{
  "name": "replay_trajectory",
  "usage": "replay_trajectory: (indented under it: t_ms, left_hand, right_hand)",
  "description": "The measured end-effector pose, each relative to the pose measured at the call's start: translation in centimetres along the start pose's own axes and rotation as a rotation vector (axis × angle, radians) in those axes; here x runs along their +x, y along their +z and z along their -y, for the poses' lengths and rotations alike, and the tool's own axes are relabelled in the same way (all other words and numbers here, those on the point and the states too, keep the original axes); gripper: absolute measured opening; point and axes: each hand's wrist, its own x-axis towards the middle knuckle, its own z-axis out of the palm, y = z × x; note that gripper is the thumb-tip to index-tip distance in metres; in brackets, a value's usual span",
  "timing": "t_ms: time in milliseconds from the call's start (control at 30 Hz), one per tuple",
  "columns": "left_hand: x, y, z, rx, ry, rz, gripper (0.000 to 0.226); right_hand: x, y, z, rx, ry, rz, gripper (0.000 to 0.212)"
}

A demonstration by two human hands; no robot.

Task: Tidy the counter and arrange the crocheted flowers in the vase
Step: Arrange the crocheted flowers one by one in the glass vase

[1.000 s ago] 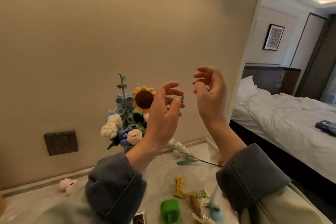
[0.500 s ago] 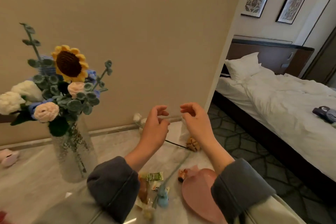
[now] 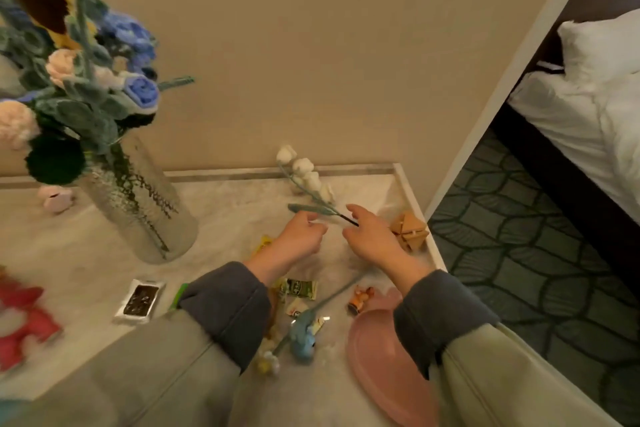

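By the white stem (image 3: 304, 180), the left hand (image 3: 300, 236) has its grip curled, contents unclear; the right hand (image 3: 375, 241) has a loose grip. Wrappers (image 3: 298, 288), wooden puzzle (image 3: 409, 230) and pink plate (image 3: 379, 360) crowd close.

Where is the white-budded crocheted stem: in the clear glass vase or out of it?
Out. The white-budded crocheted stem lies flat on the pale marble counter, apart from the clear glass vase.

Open strip of worktop (image 3: 221, 218) between vase (image 3: 138, 204) and white-bud stem (image 3: 304, 177); more bare worktop front-left of vase. Bouquet (image 3: 79, 80) overhangs vase and blocks a high approach from the left. Wall (image 3: 311, 62) close behind stem. Wooden puzzle (image 3: 408, 230) at right edge, near stem's end. Near side cluttered: snack packets (image 3: 299, 288), blue flower (image 3: 303, 333), pink plate (image 3: 377, 357), dark packet (image 3: 140, 300).
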Motion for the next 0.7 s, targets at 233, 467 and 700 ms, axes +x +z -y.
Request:
replay_trajectory:
  t_ms: [233, 467, 700]
  left_hand:
    - [0.3, 0.2, -0.1, -0.145, 0.041, -0.022, 0.044]
    - [-0.8, -0.8, -3.6, -0.382, 0.236, -0.168, 0.037]
    - [-3.4, -2.5, -6.8, -0.518, 0.378, -0.276, 0.02]
  right_hand:
    - [1.5, 1.7, 0.2, 0.011, -0.122, -0.183, 0.034]
    - [0.4, -0.1, 2.8, 0.237, -0.279, -0.369, 0.028]
    - [-2.5, -1.2, 6.3, 0.432, -0.391, -0.29, 0.034]
